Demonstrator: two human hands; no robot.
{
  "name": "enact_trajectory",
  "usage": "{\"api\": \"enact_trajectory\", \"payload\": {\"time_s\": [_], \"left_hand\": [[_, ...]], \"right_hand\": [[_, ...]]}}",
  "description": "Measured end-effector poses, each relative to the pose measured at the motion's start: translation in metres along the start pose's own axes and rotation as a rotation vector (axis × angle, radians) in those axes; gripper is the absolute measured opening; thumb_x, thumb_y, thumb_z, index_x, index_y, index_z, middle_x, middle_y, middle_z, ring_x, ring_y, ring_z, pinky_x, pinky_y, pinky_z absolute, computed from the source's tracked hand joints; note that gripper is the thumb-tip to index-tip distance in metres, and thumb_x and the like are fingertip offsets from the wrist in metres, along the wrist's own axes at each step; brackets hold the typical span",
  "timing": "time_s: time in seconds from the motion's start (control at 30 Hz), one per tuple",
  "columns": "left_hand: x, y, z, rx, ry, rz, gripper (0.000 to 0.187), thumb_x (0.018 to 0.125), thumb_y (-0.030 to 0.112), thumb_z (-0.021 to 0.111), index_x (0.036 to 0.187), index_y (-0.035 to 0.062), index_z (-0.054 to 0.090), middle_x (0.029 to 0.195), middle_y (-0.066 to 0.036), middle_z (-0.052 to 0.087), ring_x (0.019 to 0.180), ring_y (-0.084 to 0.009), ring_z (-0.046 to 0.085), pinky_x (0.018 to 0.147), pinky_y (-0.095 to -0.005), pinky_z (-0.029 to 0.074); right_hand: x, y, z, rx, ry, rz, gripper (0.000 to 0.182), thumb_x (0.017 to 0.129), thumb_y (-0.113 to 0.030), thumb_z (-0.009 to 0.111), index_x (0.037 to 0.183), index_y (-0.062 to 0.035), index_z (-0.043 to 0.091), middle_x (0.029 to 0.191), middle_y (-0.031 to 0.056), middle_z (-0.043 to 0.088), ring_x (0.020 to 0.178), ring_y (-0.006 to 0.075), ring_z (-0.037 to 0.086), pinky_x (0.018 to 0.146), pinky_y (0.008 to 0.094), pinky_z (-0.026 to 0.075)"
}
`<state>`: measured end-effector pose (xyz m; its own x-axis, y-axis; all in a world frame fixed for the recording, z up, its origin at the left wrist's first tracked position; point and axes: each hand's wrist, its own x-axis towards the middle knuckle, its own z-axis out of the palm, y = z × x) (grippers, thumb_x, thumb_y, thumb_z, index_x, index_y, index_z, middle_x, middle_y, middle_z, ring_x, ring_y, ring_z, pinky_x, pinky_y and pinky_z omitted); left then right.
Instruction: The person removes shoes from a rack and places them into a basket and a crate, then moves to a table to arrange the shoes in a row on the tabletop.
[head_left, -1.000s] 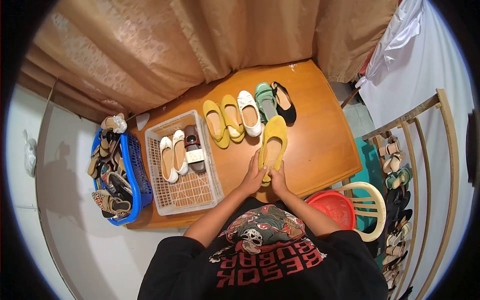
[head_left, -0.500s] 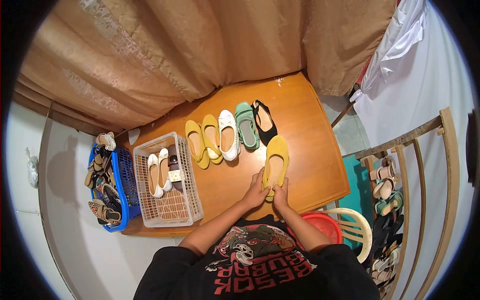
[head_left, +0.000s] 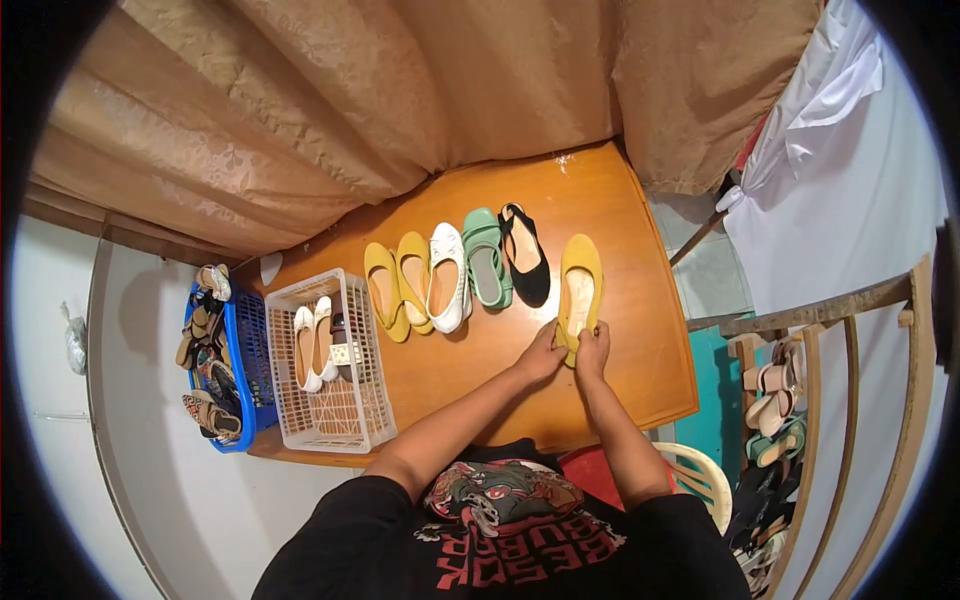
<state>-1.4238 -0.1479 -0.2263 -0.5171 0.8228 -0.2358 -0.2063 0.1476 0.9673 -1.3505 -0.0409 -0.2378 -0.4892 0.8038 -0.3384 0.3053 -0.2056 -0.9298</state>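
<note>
A yellow flat shoe (head_left: 580,280) points toward the far side of the table, its heel between my two hands. My left hand (head_left: 541,355) grips the heel from the left, and my right hand (head_left: 594,350) grips it from the right. Left of it stands a row of shoes: a black slingback (head_left: 526,260), a green sandal (head_left: 486,258), a white flat shoe (head_left: 447,285) and two yellow flats, one of them (head_left: 413,290) beside the white one and the other (head_left: 383,295) at the row's left end.
A white plastic basket (head_left: 380,430) on the wooden table (head_left: 640,380) holds white flats and a dark pair. Beside it is a blue basket (head_left: 255,350) full of shoes. On the right are a cream chair (head_left: 705,470) and a wooden rack (head_left: 915,370) with footwear. A curtain (head_left: 400,100) hangs behind.
Both hands have moved forward and to the right with the yellow flat shoe. It is now to the right of the black slingback, lower over the table.
</note>
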Motion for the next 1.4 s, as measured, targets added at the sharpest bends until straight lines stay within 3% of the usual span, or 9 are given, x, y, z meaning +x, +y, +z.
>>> {"api": "enact_trajectory", "payload": {"time_s": [0.07, 0.27, 0.33, 0.4, 0.47, 0.5, 0.8, 1.2, 1.4], "left_hand": [[0.014, 0.005, 0.0, 0.0, -0.002, -0.008, 0.071, 0.086, 0.002, 0.055, 0.15, -0.0018, 0.024, 0.139, -0.016, 0.044, 0.123, -0.0221, 0.05, 0.105, -0.0331, 0.041], [0.045, 0.025, -0.003, -0.132, 0.051, -0.155, 0.075, 0.088, 0.007, 0.056, 0.15, -0.0087, 0.017, 0.137, -0.018, 0.048, 0.127, -0.023, 0.047, 0.106, -0.0306, 0.039], [0.047, 0.04, 0.001, -0.118, 0.073, -0.194, 0.069, 0.088, 0.005, 0.054, 0.148, -0.0068, 0.022, 0.132, -0.015, 0.051, 0.124, -0.0223, 0.049, 0.106, -0.0315, 0.039], [0.05, 0.055, 0.005, -0.11, 0.102, -0.232, 0.064, 0.088, 0.003, 0.052, 0.146, -0.0049, 0.027, 0.127, -0.013, 0.054, 0.122, -0.0215, 0.051, 0.105, -0.0325, 0.039], [0.052, 0.066, 0.006, 0.061, 0.112, -0.458, 0.072, 0.091, 0.01, 0.052, 0.151, -0.0052, 0.017, 0.135, -0.018, 0.051, 0.126, -0.0229, 0.048, 0.107, -0.0319, 0.037], [0.053, 0.057, 0.007, -0.009, 0.154, -0.335, 0.076, 0.093, 0.016, 0.051, 0.154, -0.0042, 0.009, 0.141, -0.021, 0.046, 0.129, -0.0255, 0.046, 0.109, -0.0316, 0.035], [0.067, 0.027, 0.0, -0.083, 0.134, -0.268, 0.079, 0.096, 0.022, 0.051, 0.153, -0.0078, 0.004, 0.154, -0.025, 0.029, 0.139, -0.0294, 0.035, 0.113, -0.0323, 0.029], [0.069, 0.037, -0.001, -0.238, 0.162, -0.274, 0.068, 0.095, 0.018, 0.051, 0.151, -0.0049, 0.02, 0.142, -0.015, 0.044, 0.126, -0.0222, 0.047, 0.107, -0.0301, 0.036], [0.058, 0.061, -0.007, -0.344, 0.117, -0.485, 0.07, 0.096, 0.024, 0.05, 0.154, 0.0007, 0.018, 0.143, -0.011, 0.044, 0.126, -0.0225, 0.046, 0.108, -0.0319, 0.035]], "right_hand": [[0.029, 0.009, 0.003, 0.02, -0.006, -0.034, 0.035, 0.082, -0.007, 0.051, 0.114, 0.0066, 0.055, 0.103, 0.017, 0.061, 0.092, 0.0251, 0.06, 0.086, 0.0345, 0.048], [0.087, -0.013, 0.023, -0.114, -0.047, 0.043, 0.035, 0.083, -0.012, 0.056, 0.114, 0.0041, 0.058, 0.11, 0.0224, 0.065, 0.105, 0.0343, 0.062, 0.093, 0.0396, 0.046], [0.097, -0.009, 0.032, -0.095, -0.008, -0.035, 0.032, 0.082, -0.007, 0.054, 0.112, 0.0047, 0.058, 0.098, 0.0183, 0.065, 0.089, 0.0262, 0.063, 0.084, 0.0348, 0.049], [0.103, -0.01, 0.036, -0.175, -0.036, -0.068, 0.037, 0.084, -0.014, 0.055, 0.117, 0.0024, 0.057, 0.112, 0.024, 0.063, 0.106, 0.0379, 0.061, 0.094, 0.0408, 0.046], [0.103, -0.015, 0.038, -0.229, -0.035, -0.126, 0.037, 0.084, -0.013, 0.055, 0.117, 0.0017, 0.058, 0.113, 0.0242, 0.062, 0.108, 0.0388, 0.058, 0.096, 0.0415, 0.045], [0.102, -0.018, 0.038, -0.292, -0.036, -0.191, 0.037, 0.084, -0.013, 0.055, 0.117, 0.0011, 0.058, 0.114, 0.0244, 0.06, 0.111, 0.0397, 0.055, 0.098, 0.0423, 0.043], [0.109, -0.032, 0.051, -0.481, -0.036, -0.225, 0.036, 0.084, -0.013, 0.056, 0.118, -0.0017, 0.06, 0.129, 0.016, 0.048, 0.119, 0.0362, 0.042, 0.104, 0.0484, 0.033], [0.114, -0.013, 0.031, -0.092, -0.174, -0.283, 0.044, 0.087, -0.014, 0.067, 0.129, -0.0051, 0.058, 0.125, 0.0135, 0.054, 0.12, 0.0322, 0.044, 0.105, 0.0418, 0.036], [0.098, -0.006, 0.028, -0.291, -0.107, -0.414, 0.047, 0.087, -0.013, 0.069, 0.132, -0.0065, 0.057, 0.127, 0.0135, 0.054, 0.12, 0.0312, 0.045, 0.107, 0.0397, 0.035]]}}
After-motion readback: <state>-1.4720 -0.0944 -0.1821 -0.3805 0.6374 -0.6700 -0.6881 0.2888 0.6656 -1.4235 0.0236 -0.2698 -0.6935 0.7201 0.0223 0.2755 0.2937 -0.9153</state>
